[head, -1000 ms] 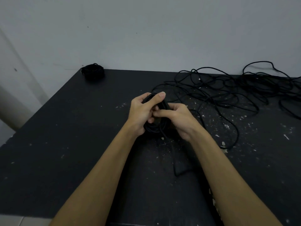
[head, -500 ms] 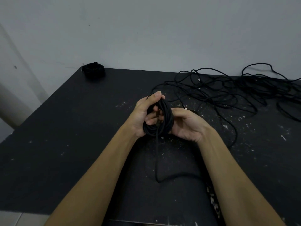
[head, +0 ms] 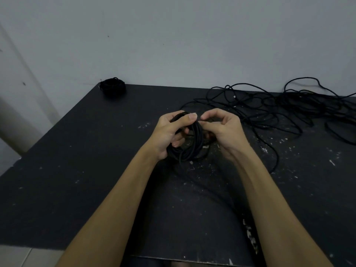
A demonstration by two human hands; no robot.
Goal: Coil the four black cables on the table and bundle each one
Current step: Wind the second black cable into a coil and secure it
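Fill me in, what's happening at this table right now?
A person is coiling black cables. The left hand grips a coil held above the black table, while the right hand pinches a strand at the coil's top. One finished bundle sits at the far left corner. A loose tangle of cable lies at the far right, not yet coiled.

No legible text or labels.

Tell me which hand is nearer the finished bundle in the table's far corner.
Left. The left hand sits closer to the finished bundle; the right hand is on the coil's other side.
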